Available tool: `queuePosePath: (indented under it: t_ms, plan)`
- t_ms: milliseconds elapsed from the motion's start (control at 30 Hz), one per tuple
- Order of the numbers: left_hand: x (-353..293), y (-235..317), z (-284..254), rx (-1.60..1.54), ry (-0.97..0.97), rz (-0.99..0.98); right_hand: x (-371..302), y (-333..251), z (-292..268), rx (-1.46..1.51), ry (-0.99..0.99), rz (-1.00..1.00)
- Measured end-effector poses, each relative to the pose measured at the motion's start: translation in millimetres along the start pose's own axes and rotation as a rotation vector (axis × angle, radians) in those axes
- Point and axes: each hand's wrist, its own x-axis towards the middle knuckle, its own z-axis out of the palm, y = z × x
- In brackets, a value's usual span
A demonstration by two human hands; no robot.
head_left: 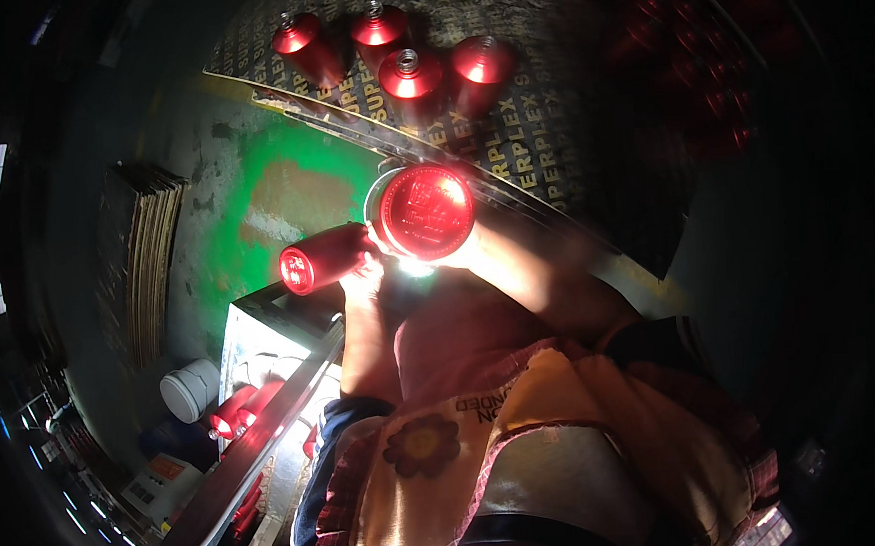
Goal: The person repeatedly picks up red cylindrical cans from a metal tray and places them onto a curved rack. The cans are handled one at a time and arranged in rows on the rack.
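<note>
Left hand (364,276) grips a red bottle (322,259) lying sideways, its base turned toward the camera. Right hand (471,247) presses against a second red bottle (427,211) with a pale rim, held base-up just right of the first; the fingers are lost in glare, so that grip cannot be told. Both bottles sit at the near edge of the dark printed tabletop (539,142). Four upright red bottles (394,50) stand far on it. Left: green-stained floor (259,203), stacked cardboard (149,256), a white tub (191,389) and more red bottles (240,410) below.
</note>
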Motion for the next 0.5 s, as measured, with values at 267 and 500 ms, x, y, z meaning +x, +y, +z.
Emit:
queuePosePath:
  t_ms: [267,500]
  plan:
    - [2,-33,31,0.306,0.102,0.06,-121,-68,-21,-0.7,-0.308,-0.61]
    - [75,-174,146,1.576,-0.114,0.424,-300,-149,-27,-1.352,0.599,-1.265]
